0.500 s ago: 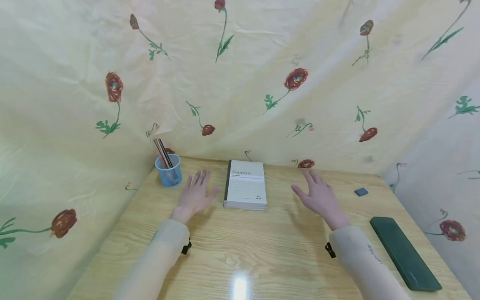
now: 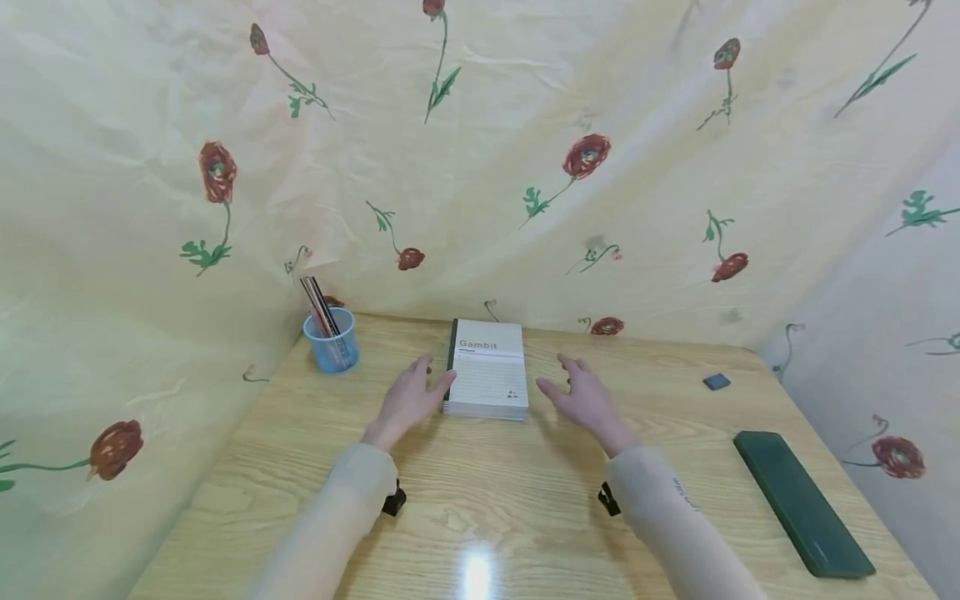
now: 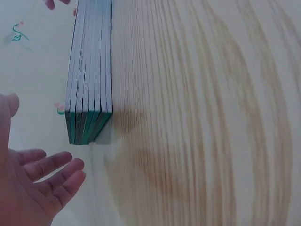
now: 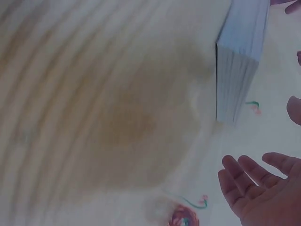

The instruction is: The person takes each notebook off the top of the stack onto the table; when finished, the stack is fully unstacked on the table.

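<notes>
the notebook (image 2: 486, 369) lies flat and closed a little above the middle of the head view, on the wooden table (image 2: 525, 517), its dark spine on the left. the left hand (image 2: 408, 398) is just beside the spine with fingers spread and loose, the thumb close to or touching the edge; i cannot tell which. the right hand (image 2: 581, 398) hovers near the opposite long edge, also relaxed and holding nothing.

the notebook looks thick, made of several bound sections, so probably fairly stiff and moderately heavy, not fragile. the cover seems smooth, perhaps a bit slippery. the two long edges, one per hand, look like the sound places to grip it, or the spine side alone.

both wrist views are blurred; they show only the notebook's page block (image 3: 89, 84) on edge and parts of each palm. the small print under the cover title cannot be read.
</notes>
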Motion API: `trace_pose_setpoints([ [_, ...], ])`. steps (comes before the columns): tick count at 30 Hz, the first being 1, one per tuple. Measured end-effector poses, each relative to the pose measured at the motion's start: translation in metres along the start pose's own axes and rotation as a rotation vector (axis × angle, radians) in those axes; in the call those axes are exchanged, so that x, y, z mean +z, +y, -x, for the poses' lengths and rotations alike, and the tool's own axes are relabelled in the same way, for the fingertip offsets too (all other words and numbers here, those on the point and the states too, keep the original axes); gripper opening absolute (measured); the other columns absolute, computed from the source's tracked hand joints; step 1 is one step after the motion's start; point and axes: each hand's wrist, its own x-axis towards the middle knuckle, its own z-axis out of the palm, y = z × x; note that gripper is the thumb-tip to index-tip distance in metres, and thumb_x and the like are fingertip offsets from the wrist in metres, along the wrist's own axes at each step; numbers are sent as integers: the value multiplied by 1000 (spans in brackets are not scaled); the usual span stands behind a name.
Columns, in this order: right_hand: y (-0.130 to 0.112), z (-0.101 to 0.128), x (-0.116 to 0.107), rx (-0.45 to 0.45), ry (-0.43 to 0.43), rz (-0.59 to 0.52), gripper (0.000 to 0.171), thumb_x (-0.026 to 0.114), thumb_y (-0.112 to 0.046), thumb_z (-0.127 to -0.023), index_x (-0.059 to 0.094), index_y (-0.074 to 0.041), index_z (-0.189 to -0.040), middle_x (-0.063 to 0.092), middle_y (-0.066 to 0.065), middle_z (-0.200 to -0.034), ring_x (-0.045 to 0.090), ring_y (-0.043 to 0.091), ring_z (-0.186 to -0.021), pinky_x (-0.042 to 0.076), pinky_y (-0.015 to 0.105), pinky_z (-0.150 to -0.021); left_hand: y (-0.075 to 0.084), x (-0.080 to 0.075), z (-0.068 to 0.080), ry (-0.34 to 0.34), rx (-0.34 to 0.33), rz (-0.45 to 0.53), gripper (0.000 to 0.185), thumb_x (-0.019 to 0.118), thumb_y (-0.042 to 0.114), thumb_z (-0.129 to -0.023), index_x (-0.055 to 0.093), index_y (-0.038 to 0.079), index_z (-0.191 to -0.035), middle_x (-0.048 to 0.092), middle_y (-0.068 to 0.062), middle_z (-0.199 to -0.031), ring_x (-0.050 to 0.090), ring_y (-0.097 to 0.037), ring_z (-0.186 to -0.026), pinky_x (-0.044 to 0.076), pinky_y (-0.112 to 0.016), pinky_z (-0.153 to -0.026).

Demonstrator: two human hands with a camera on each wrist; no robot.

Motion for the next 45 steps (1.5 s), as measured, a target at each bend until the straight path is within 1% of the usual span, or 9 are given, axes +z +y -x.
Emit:
trace_pose_setpoints([
  [3,-4,-3,12,1,-13,-79,74,61,-41,-98,35,7,-149,49,32,-137,59,44,-110,52,54,-87,3,6,-3,5,-30,61,74,53,54,-99,41,-2,-146,57,-21,-133,56,-37,-120,47,-51,-97],
  [6,-10,-5,21,14,-29,-149,70,63,-34,-98,38,11,-145,53,32,-133,62,42,-104,54,50,-84,5,10,-4,0,-44,107,69,59,49,-97,47,-4,-140,61,-21,-123,60,-37,-111,51,-49,-91],
  [11,-18,-6,36,57,-44,-201,65,65,-30,-97,43,12,-141,57,29,-128,62,41,-106,55,47,-84,3,13,-3,-3,-27,134,61,64,40,-97,52,-6,-135,65,-20,-112,63,-35,-102,52,-47,-87],
  [16,-23,-6,46,105,-26,-247,58,65,-27,-97,49,13,-136,60,26,-122,62,39,-108,55,45,-86,0,17,-3,31,-17,148,55,65,37,-96,58,-8,-126,67,-17,-103,64,-30,-92,54,-44,-79],
  [20,-26,-6,50,136,-10,-274,53,65,-24,-97,52,13,-133,61,24,-121,61,36,-107,53,44,-87,0,22,-5,50,-34,156,49,65,37,-96,62,-6,-119,68,-16,-101,65,-28,-91,54,-42,-78],
  [25,-29,-6,50,142,28,-309,47,67,-16,-95,54,14,-129,61,24,-116,61,35,-103,54,43,-84,3,26,-6,55,-34,176,38,68,30,-95,67,-4,-112,68,-15,-103,64,-27,-92,54,-42,-81],
  [30,-30,-6,53,140,24,-306,45,68,-13,-94,55,14,-127,62,23,-113,62,33,-101,54,41,-81,3,27,-6,68,-72,170,31,72,26,-93,69,-2,-105,69,-14,-101,63,-24,-87,54,-40,-78],
  [37,-29,-7,56,137,42,-292,44,69,-13,-93,57,14,-126,63,22,-111,63,32,-98,55,39,-79,3,28,-6,77,-85,207,27,72,22,-92,70,-3,-102,69,-16,-103,64,-25,-89,54,-41,-81],
  [45,-30,-6,56,146,35,-320,46,68,-14,-95,55,15,-128,62,23,-112,63,32,-99,56,38,-79,2,27,-7,94,-105,237,22,73,18,-91,70,-3,-98,68,-11,-89,62,-21,-78,53,-34,-69],
])
